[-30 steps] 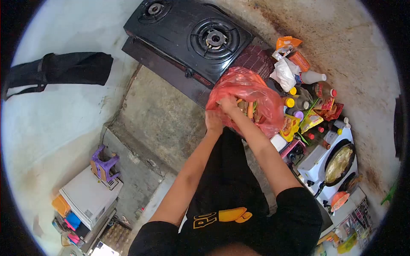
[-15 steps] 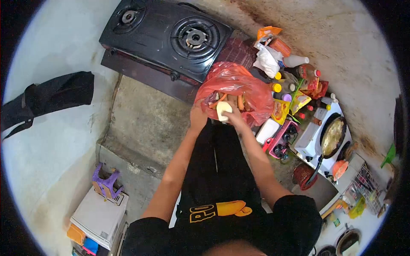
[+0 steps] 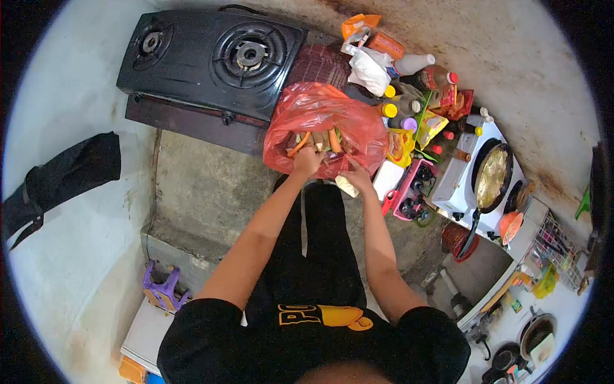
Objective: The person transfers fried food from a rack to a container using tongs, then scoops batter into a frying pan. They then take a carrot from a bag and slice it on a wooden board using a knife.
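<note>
A red plastic bag lies open beside the stove, with carrots and other vegetable pieces inside. My left hand reaches into the bag's near side, by a thin orange piece; its fingertips are partly hidden among the contents. At the bag's near right edge, my right hand holds a pale, peeled-looking piece low in the palm, while its fingers touch the plastic.
A black two-burner stove stands at the back left. Bottles and packets line the wall. To the right are a pink container, a white box and a pan on a white stove.
My left hand has moved from the bag's left edge into its opening. My right hand, with the pale piece, has shifted to the bag's right edge. The view has shifted.
</note>
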Demonstrator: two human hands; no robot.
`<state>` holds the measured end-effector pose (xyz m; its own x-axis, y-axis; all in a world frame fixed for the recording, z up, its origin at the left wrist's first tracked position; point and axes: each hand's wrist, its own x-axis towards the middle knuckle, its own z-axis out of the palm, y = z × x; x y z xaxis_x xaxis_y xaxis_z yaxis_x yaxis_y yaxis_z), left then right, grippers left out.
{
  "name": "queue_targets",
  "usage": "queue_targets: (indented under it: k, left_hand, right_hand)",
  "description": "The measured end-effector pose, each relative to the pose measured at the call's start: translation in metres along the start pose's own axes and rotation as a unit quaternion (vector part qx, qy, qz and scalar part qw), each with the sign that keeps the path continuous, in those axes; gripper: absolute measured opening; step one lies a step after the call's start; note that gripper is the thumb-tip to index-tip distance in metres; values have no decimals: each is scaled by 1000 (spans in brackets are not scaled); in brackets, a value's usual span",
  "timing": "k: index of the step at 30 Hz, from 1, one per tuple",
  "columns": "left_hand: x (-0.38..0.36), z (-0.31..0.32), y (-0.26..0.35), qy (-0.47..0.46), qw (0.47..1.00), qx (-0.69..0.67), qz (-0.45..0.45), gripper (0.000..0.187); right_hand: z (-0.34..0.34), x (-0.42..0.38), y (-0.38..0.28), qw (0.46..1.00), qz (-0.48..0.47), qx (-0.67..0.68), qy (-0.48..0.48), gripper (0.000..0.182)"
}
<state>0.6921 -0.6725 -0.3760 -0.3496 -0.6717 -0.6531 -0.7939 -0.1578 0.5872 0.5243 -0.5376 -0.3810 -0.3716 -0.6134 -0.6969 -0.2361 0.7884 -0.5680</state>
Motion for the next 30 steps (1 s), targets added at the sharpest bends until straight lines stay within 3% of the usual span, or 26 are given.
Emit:
queue_targets:
  k: [1,2,4,6,7,9,10,11,13,14,16,17,18,20,22,23,24,26,27,28,29,30]
  left_hand:
    - [-4,-2,11,-3,1000,4,2,32]
    - [-8,-4,19,17,1000,12,-16,31]
    - [-12,0,20,37,998,23,-34,31]
    - [-11,8,8,237,970,44,-7,43]
    - [-7,10,-1,238,970,47,-5,43]
    - [2,9,-18,241,969,53,6,56]
    - [1,5,-18,264,960,93,7,54]
    - [4,-2,-19,266,959,95,8,54]
    - [12,-14,-26,166,978,123,21,45]
    - [17,-18,-28,165,978,125,20,45]
    - [24,-25,-27,30,985,172,-8,38]
    - [21,-25,-27,29,985,171,-8,38]
    - [15,-28,-20,67,988,135,19,35]
    - [8,-29,-14,106,988,97,48,33]
    - [6,-19,-15,186,971,-105,108,35]
    - [6,-12,-16,187,971,-106,107,35]
    - [10,2,-25,160,962,-205,89,26]
    - [3,8,-18,138,922,-353,78,19]
    - [6,14,-24,139,922,-353,77,19]
    - [12,22,-32,140,925,-349,60,20]
    - [16,31,-39,142,927,-345,41,22]
    - [5,14,-24,164,949,-265,53,27]
  right_hand:
    - [-1,-3,-10,995,-39,-91,-5,64]
    - [-3,-7,-29,999,0,-44,23,60]
    - [0,10,-25,999,-16,-2,45,57]
    - [-2,18,-39,994,-52,-2,98,48]
    - [-2,29,-40,994,-52,2,99,48]
    - [-3,57,-44,977,26,209,-43,42]
    - [-10,62,-61,956,155,232,-88,40]
    - [-15,63,-77,956,153,234,-89,40]
    - [-21,68,-97,924,223,280,-134,49]
    - [-25,66,-105,940,198,248,-122,48]
    - [-18,75,-97,935,215,251,-126,51]
    - [-15,78,-93,932,228,252,-130,54]
    - [-9,78,-89,932,227,251,-128,54]
    - [10,69,-86,956,72,285,-18,67]
    - [24,56,-95,969,67,238,24,66]
    - [26,52,-99,977,63,191,64,65]
    - [24,51,-102,978,62,190,63,65]
    - [16,55,-107,951,88,294,-31,64]
    - [13,58,-109,930,100,344,-79,63]
    - [11,63,-111,930,122,337,-77,51]
    - [8,69,-113,931,122,334,-79,51]
    - [5,75,-117,938,172,271,-133,48]
